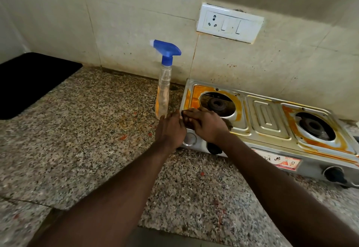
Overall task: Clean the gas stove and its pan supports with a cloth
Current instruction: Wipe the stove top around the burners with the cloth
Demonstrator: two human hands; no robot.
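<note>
— At the near left corner of the gas stove (268, 116), what are the hands doing?

— The right hand (207, 125) lies on the stove top, fingers bent over a dark brown cloth (228, 123), holding it down on the steel beside the left burner (217, 103). The left hand (171, 128) sits just beside it at the stove's corner, fingers pointing toward the cloth; whether it grasps anything, I cannot tell.

— And the stove itself?

— Steel, with the right burner (314, 125) well apart from the hands. Orange stains ring both openings. On the front, a black knob (213, 148) shows below the right wrist, and a label (277, 161) sits farther right.

— What does it stand on?

— A speckled granite countertop (87, 130), dotted with red and orange specks. A clear spray bottle (164, 91) with a blue trigger head stands upright on it, just beside the stove's left edge and just beyond the left hand. Far left lies a flat black rectangle (29, 83); what it is, I cannot tell.

— The wall?

— Cream wall tiles (136, 32), grimy and spattered behind the stove, with a white switch plate (230, 23) mounted above the left burner.
</note>
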